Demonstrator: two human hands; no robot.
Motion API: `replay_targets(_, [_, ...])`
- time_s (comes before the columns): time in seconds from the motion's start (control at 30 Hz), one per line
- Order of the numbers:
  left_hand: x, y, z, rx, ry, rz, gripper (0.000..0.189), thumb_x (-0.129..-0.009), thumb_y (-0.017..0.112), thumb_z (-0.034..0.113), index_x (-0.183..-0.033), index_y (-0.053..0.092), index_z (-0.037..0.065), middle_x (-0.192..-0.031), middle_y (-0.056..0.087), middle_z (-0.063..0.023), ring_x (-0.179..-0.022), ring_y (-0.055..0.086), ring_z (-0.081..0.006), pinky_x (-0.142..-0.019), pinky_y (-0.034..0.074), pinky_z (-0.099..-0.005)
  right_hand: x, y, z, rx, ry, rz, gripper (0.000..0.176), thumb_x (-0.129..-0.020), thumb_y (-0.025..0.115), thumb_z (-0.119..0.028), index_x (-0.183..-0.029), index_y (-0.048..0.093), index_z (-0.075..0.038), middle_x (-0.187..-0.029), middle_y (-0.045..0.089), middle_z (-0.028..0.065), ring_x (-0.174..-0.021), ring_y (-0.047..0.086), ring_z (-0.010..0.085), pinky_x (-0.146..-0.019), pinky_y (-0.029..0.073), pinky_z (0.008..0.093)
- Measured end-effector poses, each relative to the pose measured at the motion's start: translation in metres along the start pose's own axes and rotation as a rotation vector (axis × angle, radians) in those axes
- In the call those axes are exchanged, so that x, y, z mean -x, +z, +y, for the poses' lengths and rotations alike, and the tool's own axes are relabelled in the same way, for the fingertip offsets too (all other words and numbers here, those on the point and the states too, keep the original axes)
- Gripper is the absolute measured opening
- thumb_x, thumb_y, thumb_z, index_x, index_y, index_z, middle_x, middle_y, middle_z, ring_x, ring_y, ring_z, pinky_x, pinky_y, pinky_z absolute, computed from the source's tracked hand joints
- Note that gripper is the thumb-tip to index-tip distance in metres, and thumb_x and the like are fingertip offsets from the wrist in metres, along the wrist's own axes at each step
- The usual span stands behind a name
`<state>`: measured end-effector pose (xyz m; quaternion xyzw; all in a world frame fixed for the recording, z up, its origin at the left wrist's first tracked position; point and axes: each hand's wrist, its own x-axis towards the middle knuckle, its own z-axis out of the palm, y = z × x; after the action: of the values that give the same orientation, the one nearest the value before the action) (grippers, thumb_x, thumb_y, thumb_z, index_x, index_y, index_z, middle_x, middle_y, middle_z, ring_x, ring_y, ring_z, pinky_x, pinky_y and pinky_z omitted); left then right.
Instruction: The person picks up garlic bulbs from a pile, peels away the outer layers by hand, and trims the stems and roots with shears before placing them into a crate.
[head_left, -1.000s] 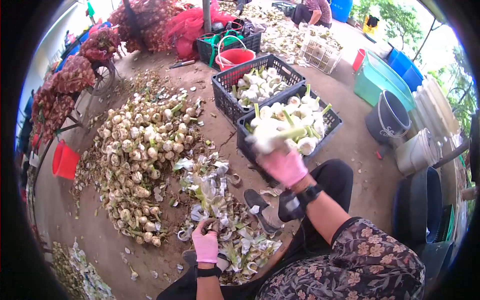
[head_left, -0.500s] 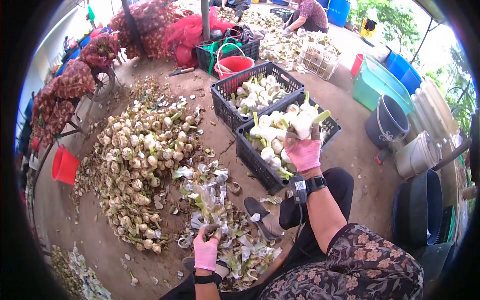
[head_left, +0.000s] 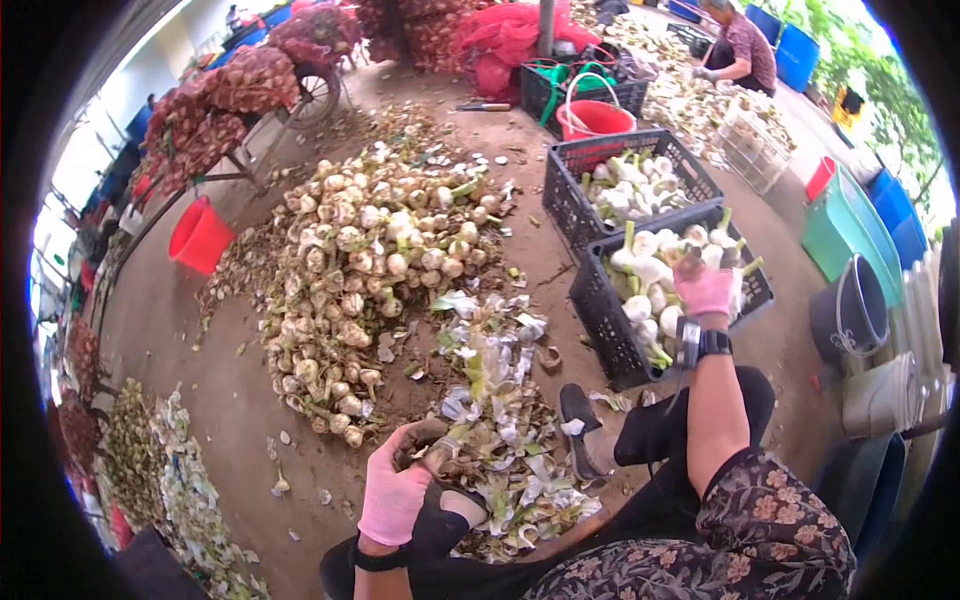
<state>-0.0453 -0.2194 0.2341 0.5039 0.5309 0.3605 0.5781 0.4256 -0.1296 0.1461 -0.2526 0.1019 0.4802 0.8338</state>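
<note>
My right hand (head_left: 705, 285), in a pink glove with dark fingertips, is over the near black crate (head_left: 612, 335), its fingers curled round a peeled white garlic bulb (head_left: 728, 250). More white bulbs with green stems lie in that crate. My left hand (head_left: 400, 480), also gloved in pink, is near my knee beside a heap of peeled skins (head_left: 505, 400). Its fingers are bent together; a brownish piece shows at the fingertips, too small to make out. A large pile of untrimmed garlic bulbs (head_left: 350, 270) lies on the ground ahead of it.
A second black crate of garlic (head_left: 560, 205) adjoins the near one, with a red bucket (head_left: 600, 118) behind. Another red bucket (head_left: 200, 238) stands left. Dark bucket (head_left: 848, 308) and green tub (head_left: 845, 230) are at right. Another person (head_left: 745, 50) crouches at the back.
The view has turned left, so the scene sits further right. My right hand has come down to the bulbs in the near crate. My left hand has moved left and nearer, away from the skins.
</note>
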Motion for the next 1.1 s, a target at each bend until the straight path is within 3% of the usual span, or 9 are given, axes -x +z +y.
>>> replay_targets(0.03, [-0.002,-0.006,-0.003,-0.054,0.027,0.007,0.022,-0.085,0.06,-0.002,-0.106,0.063,-0.002,-0.096,0.065,-0.0041,-0.088,0.06,-0.0112,-0.077,0.05,-0.0259,-0.005,-0.006,0.02,0.004,0.011,0.0,0.064,-0.087,0.049,-0.059,-0.108,0.057,0.0,-0.07,0.049,0.0054,-0.06,0.046,0.0191,-0.058,0.04,0.0311])
replay_targets(0.13, [-0.015,-0.012,-0.032,-0.142,-0.084,0.011,0.022,-0.086,0.06,0.001,-0.106,0.065,0.002,-0.097,0.067,-0.0061,-0.087,0.061,-0.0124,-0.075,0.051,-0.0266,-0.04,-0.037,0.085,0.155,0.622,-0.757,0.039,-0.088,0.063,-0.021,-0.122,0.054,-0.003,-0.087,0.062,0.0088,-0.08,0.06,0.0185,-0.073,0.049,0.0283])
replay_targets(0.27, [-0.007,0.002,-0.048,-0.396,-0.024,-0.067,0.039,-0.079,0.061,0.007,-0.118,0.062,0.007,-0.103,0.066,-0.0157,-0.098,0.064,-0.025,-0.082,0.051,-0.0334,-0.019,-0.031,0.22,1.596,0.136,-0.884,0.057,-0.083,0.066,-0.014,-0.133,0.045,0.0,-0.124,0.057,0.0159,-0.116,0.054,0.0261,-0.099,0.042,0.0331])
replay_targets(0.4, [0.012,-0.003,-0.073,-0.802,0.167,-0.045,0.056,-0.076,0.053,0.005,-0.132,0.047,0.007,-0.118,0.052,-0.022,-0.102,0.054,-0.0384,-0.086,0.046,-0.0433,-0.06,-0.024,0.316,1.911,0.069,-0.717,0.066,-0.077,0.07,-0.018,-0.135,0.043,-0.002,-0.123,0.058,0.0209,-0.113,0.057,0.0282,-0.094,0.045,0.032])
replay_targets(0.53, [-0.006,-0.015,-0.061,-0.714,-0.002,-0.129,0.059,-0.071,0.054,0.002,-0.13,0.048,0.008,-0.113,0.051,-0.0209,-0.096,0.054,-0.0394,-0.081,0.046,-0.0433,-0.087,0.03,0.359,1.9,-0.04,-0.58,0.057,-0.078,0.072,-0.023,-0.129,0.053,-0.007,-0.106,0.065,0.0183,-0.095,0.064,0.0288,-0.082,0.05,0.0331])
replay_targets(0.67, [-0.006,-0.019,-0.117,-0.076,-0.459,-0.046,0.063,-0.068,0.054,-0.003,-0.129,0.049,0.009,-0.118,0.05,-0.0198,-0.099,0.054,-0.0386,-0.08,0.047,-0.0426,-0.196,0.016,0.406,2.039,-0.252,-0.452,0.061,-0.081,0.066,-0.039,-0.131,0.05,-0.007,-0.125,0.052,0.0254,-0.118,0.051,0.0338,-0.097,0.044,0.0391])
replay_targets(0.83, [-0.029,-0.03,-0.107,-0.252,-0.401,-0.089,0.063,-0.067,0.055,-0.004,-0.129,0.05,0.008,-0.125,0.05,-0.0188,-0.108,0.053,-0.0375,-0.087,0.047,-0.041,-0.254,0.028,0.438,1.86,0.077,-0.325,0.064,-0.076,0.067,-0.029,-0.133,0.048,-0.008,-0.137,0.038,0.0242,-0.123,0.044,0.0397,-0.103,0.039,0.0388])
replay_targets(0.93, [-0.027,-0.033,-0.109,-0.049,-0.596,-0.072,0.062,-0.068,0.055,-0.004,-0.129,0.05,0.008,-0.126,0.051,-0.0184,-0.11,0.053,-0.0373,-0.089,0.047,-0.0406,-0.253,0.009,0.455,2.282,-0.242,-0.486,0.054,-0.076,0.066,-0.027,-0.126,0.056,-0.011,-0.133,0.041,0.0245,-0.112,0.053,0.0401,-0.099,0.042,0.039])
replay_targets(1.1, [-0.052,-0.039,-0.082,-0.116,-0.405,-0.093,0.062,-0.067,0.057,-0.002,-0.128,0.05,0.008,-0.123,0.052,-0.0193,-0.108,0.053,-0.0376,-0.088,0.047,-0.0404,-0.153,-0.012,0.451,2.116,0.126,-0.798,0.039,-0.079,0.058,-0.012,-0.118,0.06,-0.009,-0.124,0.045,0.0265,-0.105,0.055,0.0408,-0.094,0.046,0.04])
